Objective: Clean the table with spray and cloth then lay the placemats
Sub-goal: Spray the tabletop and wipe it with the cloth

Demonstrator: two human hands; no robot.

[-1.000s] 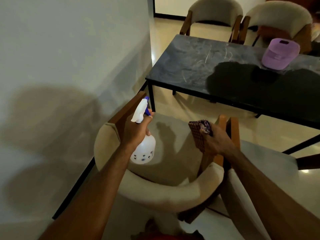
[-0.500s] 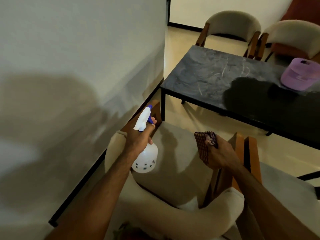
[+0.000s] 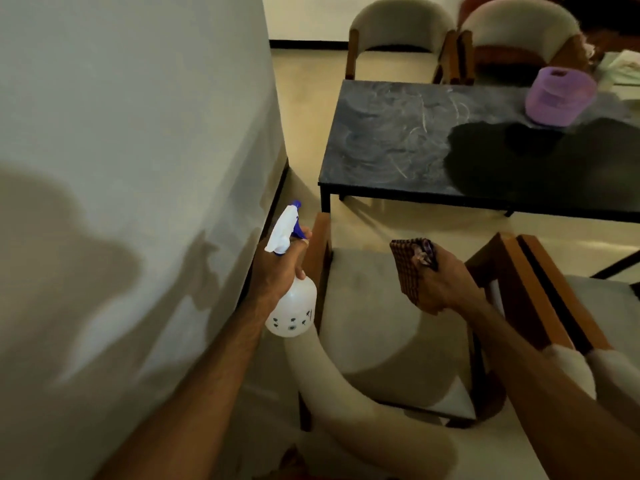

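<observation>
Both hands full: left hand fingers wrap spray bottle, right hand fingers bunch cloth. Counter well beyond fingers; spraying now could miss, wetting chair.

Your right hand hides most of the cloth. Far beyond it, the table is cut by the right edge, and the purple container there is blurred.

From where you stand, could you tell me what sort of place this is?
Most likely a home dining area: a dark table with padded chairs round it, on a polished floor beside a plain wall. A purple container sits on the table.
</observation>
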